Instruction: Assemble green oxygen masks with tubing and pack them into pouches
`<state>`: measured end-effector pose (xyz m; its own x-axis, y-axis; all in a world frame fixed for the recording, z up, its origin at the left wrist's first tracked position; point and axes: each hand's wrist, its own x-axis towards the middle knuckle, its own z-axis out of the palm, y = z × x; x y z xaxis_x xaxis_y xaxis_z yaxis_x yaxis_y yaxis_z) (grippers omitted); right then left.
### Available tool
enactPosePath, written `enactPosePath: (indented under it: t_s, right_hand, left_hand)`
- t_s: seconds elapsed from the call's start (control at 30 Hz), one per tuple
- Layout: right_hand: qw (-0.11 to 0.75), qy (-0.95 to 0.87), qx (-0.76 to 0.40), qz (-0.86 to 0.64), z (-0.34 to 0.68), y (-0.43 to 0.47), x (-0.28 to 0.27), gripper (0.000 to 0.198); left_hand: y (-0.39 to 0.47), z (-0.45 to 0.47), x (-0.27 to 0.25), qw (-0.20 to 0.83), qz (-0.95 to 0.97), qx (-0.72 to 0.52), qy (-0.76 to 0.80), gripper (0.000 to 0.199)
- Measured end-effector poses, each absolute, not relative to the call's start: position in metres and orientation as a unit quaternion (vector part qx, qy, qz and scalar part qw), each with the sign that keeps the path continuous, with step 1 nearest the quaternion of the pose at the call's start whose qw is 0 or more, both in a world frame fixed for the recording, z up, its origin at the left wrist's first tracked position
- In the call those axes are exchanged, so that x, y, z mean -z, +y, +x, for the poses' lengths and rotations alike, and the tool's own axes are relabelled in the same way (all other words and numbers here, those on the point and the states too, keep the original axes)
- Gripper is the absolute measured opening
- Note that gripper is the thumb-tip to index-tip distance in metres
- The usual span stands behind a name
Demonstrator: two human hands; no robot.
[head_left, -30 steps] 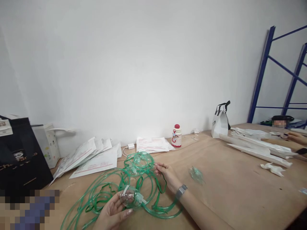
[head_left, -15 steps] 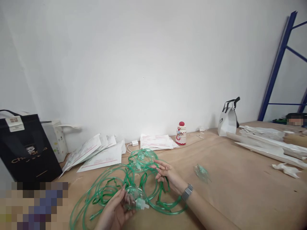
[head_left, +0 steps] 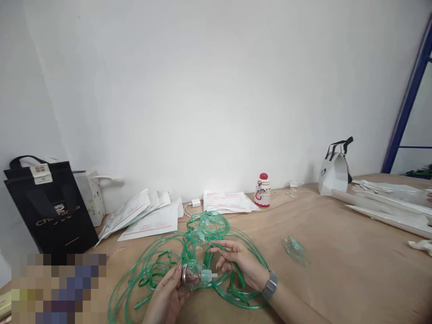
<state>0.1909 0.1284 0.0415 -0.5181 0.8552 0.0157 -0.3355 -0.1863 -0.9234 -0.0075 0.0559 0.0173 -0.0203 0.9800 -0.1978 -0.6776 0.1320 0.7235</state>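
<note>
My left hand [head_left: 171, 285] grips a clear oxygen mask [head_left: 193, 275] by its edge, thumb on top and fingers beneath. The mask's pale connector points right, toward my other hand. Just right of it, my right hand [head_left: 236, 261], with a grey watch on the wrist, has its fingers curled around a green strap [head_left: 239, 273]. Coils of green tubing [head_left: 148, 252] spread on both sides of the mask and under my hands. Behind them lie more green masks [head_left: 209, 221] with their tubing. A separate small mask [head_left: 294, 248] rests on the table to the right.
Flat white packets [head_left: 148, 220] lie at the back left, beside a black bag [head_left: 50, 207] and a white box [head_left: 92, 195]. More packets [head_left: 229, 201] and a red-capped bottle [head_left: 263, 191] stand near the wall. A white bag [head_left: 334, 175] and white wrappers [head_left: 388, 207] are at right.
The view has turned slightly left. The mask in my left hand has tilted, so its connector now points sideways to the right. My right hand has come closer to the mask with the strap.
</note>
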Motion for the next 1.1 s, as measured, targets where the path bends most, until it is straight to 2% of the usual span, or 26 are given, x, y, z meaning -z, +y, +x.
enactPosePath:
  t_s: [0.1,0.27,0.43,0.57,0.7,0.93,1.1]
  right_hand:
    - [0.397,-0.479,-0.737,-0.264,0.187,0.125,-0.041,0.029]
    - [0.379,-0.455,-0.764,-0.256,0.183,0.118,-0.044,0.033]
    - [0.379,-0.42,-0.774,-0.284,0.184,0.118,-0.044,0.021]
    - [0.345,-0.425,-0.779,-0.305,0.185,0.121,-0.039,0.023]
    - [0.295,-0.42,-0.801,-0.307,0.185,0.12,-0.038,0.04]
    - [0.359,-0.474,-0.747,-0.297,0.184,0.12,-0.039,0.028]
    - [0.382,-0.477,-0.728,-0.31,0.18,0.118,-0.037,0.03]
  left_hand:
    - [0.056,-0.007,-0.017,0.654,0.222,-0.63,0.356,0.028]
    - [0.057,-0.007,-0.016,0.671,0.231,-0.623,0.33,0.027]
    - [0.055,-0.004,-0.022,0.663,0.249,-0.625,0.329,0.019]
    - [0.055,-0.003,-0.026,0.647,0.265,-0.631,0.336,0.022]
    - [0.055,-0.004,-0.024,0.637,0.296,-0.617,0.355,0.025]
    - [0.059,-0.009,-0.015,0.641,0.322,-0.606,0.343,0.028]
    - [0.057,-0.007,-0.016,0.669,0.332,-0.579,0.327,0.022]
